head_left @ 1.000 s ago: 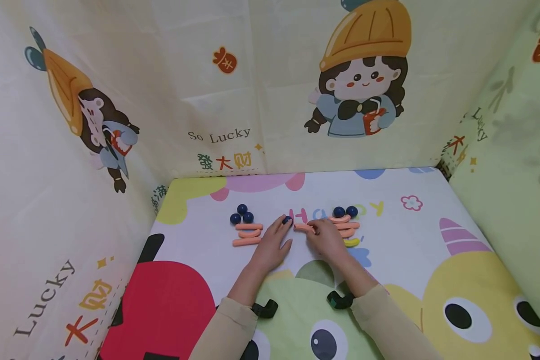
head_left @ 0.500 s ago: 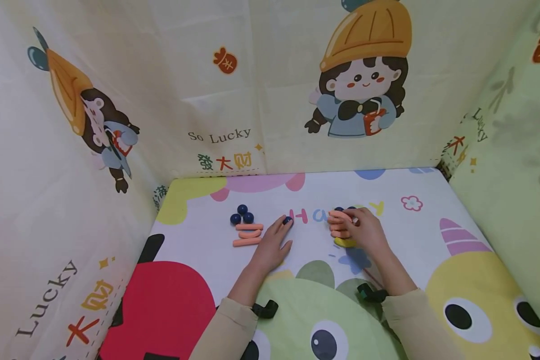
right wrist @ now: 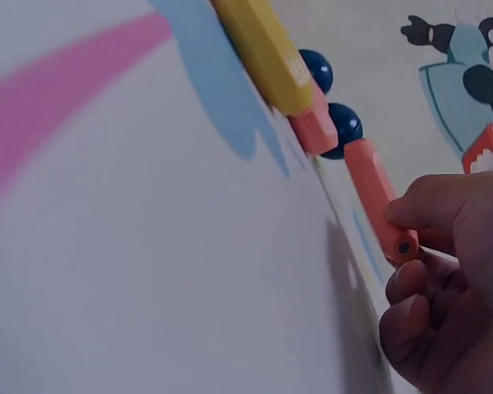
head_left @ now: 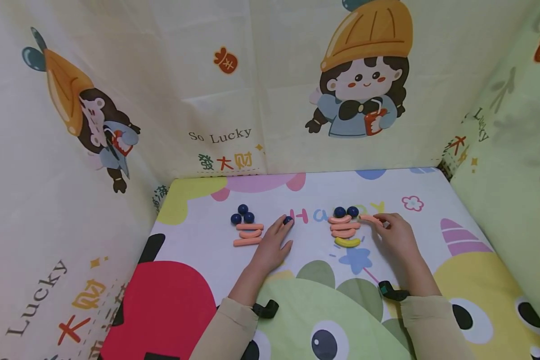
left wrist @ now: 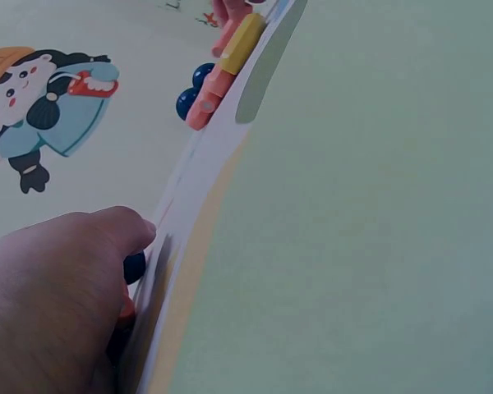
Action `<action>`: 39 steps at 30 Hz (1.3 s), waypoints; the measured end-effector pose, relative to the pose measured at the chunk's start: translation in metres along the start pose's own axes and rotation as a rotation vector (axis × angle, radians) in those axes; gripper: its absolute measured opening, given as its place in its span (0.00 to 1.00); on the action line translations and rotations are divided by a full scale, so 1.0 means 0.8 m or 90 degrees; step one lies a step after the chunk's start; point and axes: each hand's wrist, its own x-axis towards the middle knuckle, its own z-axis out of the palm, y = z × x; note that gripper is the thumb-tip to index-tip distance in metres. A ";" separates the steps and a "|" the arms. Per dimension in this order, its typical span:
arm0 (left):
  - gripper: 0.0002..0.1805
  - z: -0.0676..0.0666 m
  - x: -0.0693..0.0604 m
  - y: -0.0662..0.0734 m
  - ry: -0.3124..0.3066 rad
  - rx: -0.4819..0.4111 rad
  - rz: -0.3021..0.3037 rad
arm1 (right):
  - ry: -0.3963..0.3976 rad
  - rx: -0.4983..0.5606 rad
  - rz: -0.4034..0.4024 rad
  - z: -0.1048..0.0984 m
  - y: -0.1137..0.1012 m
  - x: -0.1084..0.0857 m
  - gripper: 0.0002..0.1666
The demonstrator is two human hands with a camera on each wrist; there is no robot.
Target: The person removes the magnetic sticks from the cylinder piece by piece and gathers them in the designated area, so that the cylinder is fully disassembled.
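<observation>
My right hand (head_left: 398,237) pinches a pink magnetic rod (head_left: 370,219) near one end, thumb against its side; a round metal spot shows on that end in the right wrist view. Left of it lies a stack of straight and curved pink rods (head_left: 344,226), with a curved yellow rod (head_left: 347,243) at the near side and two dark blue balls (head_left: 353,211) at the far side. My left hand (head_left: 273,245) rests on the table with fingers extended, fingertips touching a single dark blue ball (head_left: 288,220). In the left wrist view that hand (left wrist: 66,287) partly hides things beneath it.
Left of my left hand are three dark blue balls (head_left: 243,209) and three pink rods (head_left: 250,234), the nearest close to the hand. The table (head_left: 414,240) has a printed cartoon cover. Patterned cloth walls (head_left: 270,100) stand behind it and at both sides.
My right hand has carried the pink rod rightward, from near the left hand, past the stack with the yellow rod, to its right side. The left hand has stayed in place.
</observation>
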 end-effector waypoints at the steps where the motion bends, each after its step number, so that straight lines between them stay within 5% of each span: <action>1: 0.33 0.000 0.000 0.001 0.001 -0.001 -0.001 | 0.001 -0.003 0.002 0.001 0.001 0.000 0.30; 13: 0.32 0.001 -0.003 0.002 0.022 -0.012 -0.002 | 0.002 -0.027 0.009 0.011 0.013 0.004 0.36; 21: 0.32 0.004 -0.002 -0.001 0.023 -0.006 0.004 | 0.006 -0.031 -0.004 0.006 0.004 0.000 0.28; 29: 0.32 0.004 -0.001 -0.002 0.026 -0.002 0.012 | 0.024 0.024 -0.059 0.003 -0.045 -0.008 0.23; 39: 0.32 0.003 0.000 -0.002 0.025 0.001 0.007 | -0.069 0.099 -0.183 0.062 -0.123 -0.006 0.18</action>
